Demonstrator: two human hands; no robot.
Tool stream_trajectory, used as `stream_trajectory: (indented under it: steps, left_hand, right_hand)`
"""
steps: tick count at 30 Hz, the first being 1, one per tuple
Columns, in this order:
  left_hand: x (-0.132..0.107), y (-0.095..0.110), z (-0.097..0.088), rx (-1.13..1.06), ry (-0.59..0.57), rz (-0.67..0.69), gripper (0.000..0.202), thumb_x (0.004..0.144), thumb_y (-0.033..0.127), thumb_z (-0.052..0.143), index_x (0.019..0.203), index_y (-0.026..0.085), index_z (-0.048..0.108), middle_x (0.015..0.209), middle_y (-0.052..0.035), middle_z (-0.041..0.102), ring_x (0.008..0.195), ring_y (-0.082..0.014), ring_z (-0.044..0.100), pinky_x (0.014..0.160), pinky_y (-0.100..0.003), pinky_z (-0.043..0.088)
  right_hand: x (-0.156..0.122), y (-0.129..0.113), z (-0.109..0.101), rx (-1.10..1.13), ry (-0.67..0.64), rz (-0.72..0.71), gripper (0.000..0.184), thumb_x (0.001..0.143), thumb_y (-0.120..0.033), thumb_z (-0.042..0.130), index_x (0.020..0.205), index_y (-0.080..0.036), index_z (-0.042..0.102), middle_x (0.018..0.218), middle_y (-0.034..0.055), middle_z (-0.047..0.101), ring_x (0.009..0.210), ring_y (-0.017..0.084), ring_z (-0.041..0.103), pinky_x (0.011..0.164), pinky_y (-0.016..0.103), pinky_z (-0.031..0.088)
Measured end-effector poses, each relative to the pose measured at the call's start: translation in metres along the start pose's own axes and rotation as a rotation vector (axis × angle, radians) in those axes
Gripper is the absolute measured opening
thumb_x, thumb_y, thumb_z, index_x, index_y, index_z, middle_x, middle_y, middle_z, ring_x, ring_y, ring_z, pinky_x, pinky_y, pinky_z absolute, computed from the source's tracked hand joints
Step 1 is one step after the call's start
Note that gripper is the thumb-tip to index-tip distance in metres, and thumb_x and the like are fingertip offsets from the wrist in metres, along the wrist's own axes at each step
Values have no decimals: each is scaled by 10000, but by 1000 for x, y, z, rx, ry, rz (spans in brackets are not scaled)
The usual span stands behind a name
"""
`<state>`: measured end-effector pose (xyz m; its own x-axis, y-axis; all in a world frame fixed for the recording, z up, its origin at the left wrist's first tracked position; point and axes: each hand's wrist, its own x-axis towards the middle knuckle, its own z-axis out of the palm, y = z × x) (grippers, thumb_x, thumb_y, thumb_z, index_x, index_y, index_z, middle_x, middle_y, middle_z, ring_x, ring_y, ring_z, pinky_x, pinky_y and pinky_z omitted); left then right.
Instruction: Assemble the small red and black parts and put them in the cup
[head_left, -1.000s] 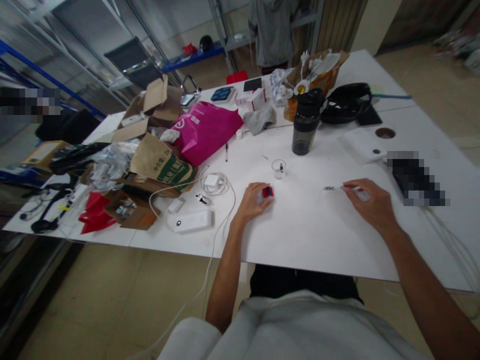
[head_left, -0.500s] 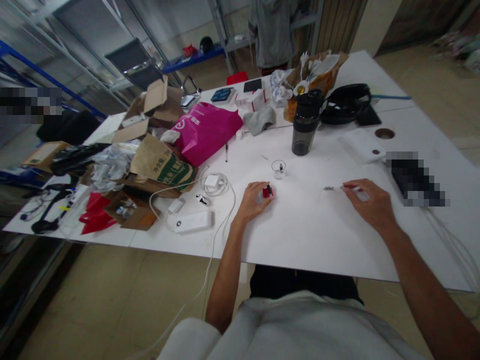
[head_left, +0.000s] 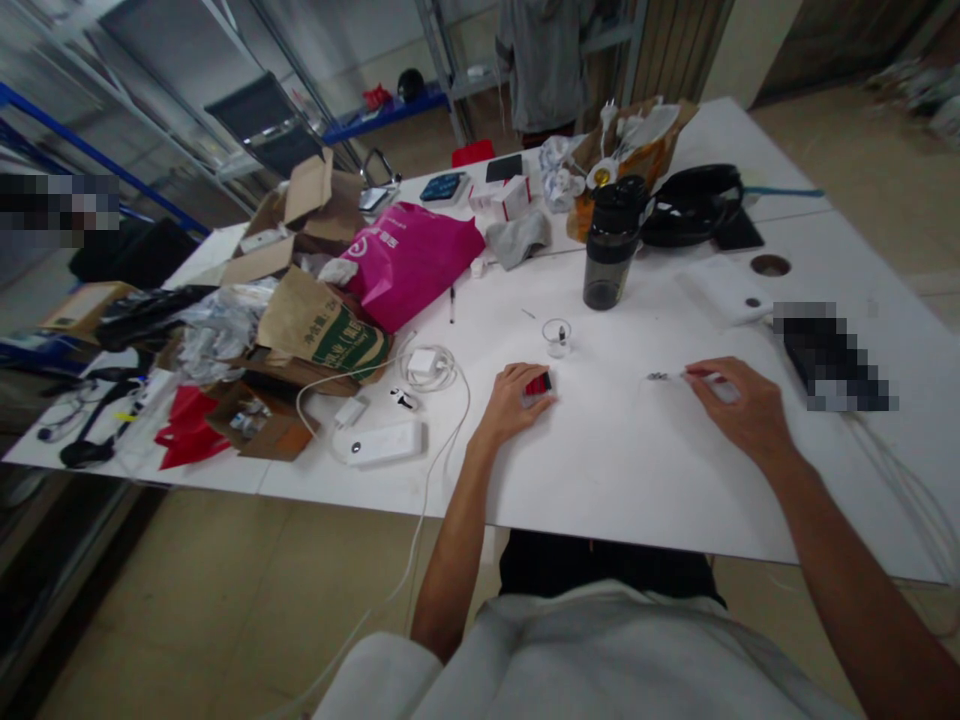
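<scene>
My left hand [head_left: 512,408] curls its thumb and fingers around a small red-and-black object [head_left: 538,385], partly hidden by the fingers. Just beyond it stands a small clear cup [head_left: 556,340] with a dark little piece inside. Over to the right, my right hand [head_left: 742,405] has thumb and forefinger pinched close to the tabletop. What lies between those fingertips is too small to make out. A little cluster of shiny metal bits [head_left: 658,376] lies just left of the pinch.
A dark drinking bottle [head_left: 609,245] stands behind the cup. On the left are a coiled white cable [head_left: 431,368], a white power bank [head_left: 386,444], a pink bag [head_left: 412,260] and cardboard boxes [head_left: 259,430]. A white box [head_left: 724,290] and a blurred-out dark item [head_left: 832,355] lie right.
My left hand has shifted slightly right with the red-and-black object, which now appears turned between the fingers. My right hand stays in nearly the same place.
</scene>
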<state>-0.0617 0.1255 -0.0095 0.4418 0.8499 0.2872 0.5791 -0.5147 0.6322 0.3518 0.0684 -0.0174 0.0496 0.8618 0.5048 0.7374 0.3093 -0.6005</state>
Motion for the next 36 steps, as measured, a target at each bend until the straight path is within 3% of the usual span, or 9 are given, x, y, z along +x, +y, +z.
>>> stream_trajectory:
  steps: [15, 36]
  left_hand:
    - [0, 5, -4, 21, -38, -7, 529, 1000, 356, 904, 1505, 285, 763, 1486, -138, 787, 1432, -386, 679, 1242, -630, 537]
    - [-2, -5, 2, -7, 18, -23, 548, 998, 370, 924, 1510, 255, 764, 1465, -149, 760, 1410, -376, 657, 1263, -609, 537]
  right_hand:
    - [0, 3, 0, -9, 2, -27, 108, 1097, -408, 734, 1126, -318, 787, 1100, 92, 873, 977, 347, 835, 906, 548, 685]
    - [-1, 3, 1, -8, -1, -21, 105, 1106, -411, 737, 1142, -327, 788, 1120, 96, 866, 995, 350, 832, 924, 552, 681]
